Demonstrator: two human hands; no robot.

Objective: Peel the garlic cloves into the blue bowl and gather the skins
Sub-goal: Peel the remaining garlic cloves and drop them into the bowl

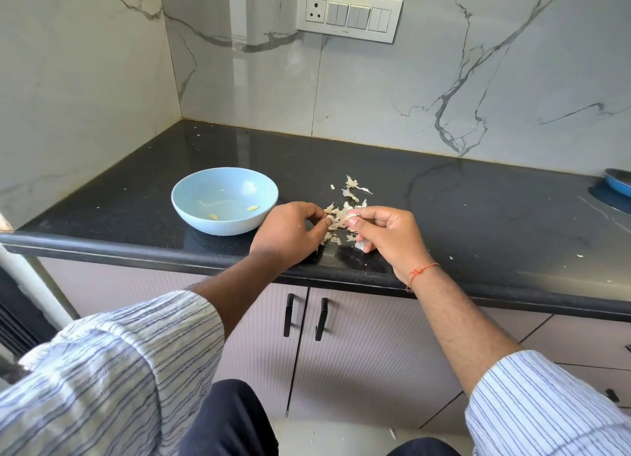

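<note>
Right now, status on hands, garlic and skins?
Left hand and right hand both pinching garlic skins over the counter. Blue bowl holds two peeled cloves. More skins scattered behind; nothing obstructing.

We see both hands, left (290, 232) & right (386, 237), pinching garlic skins (338, 216) on bench (478, 216); blue bowl (191, 196) beside, 2 cloves (252, 208) inside.

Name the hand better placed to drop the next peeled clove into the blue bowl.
Left, probably. The left hand lies right beside the bowl, almost at its rim. The right hand is farther off, beyond the skins, and would have to cross over the left.
</note>
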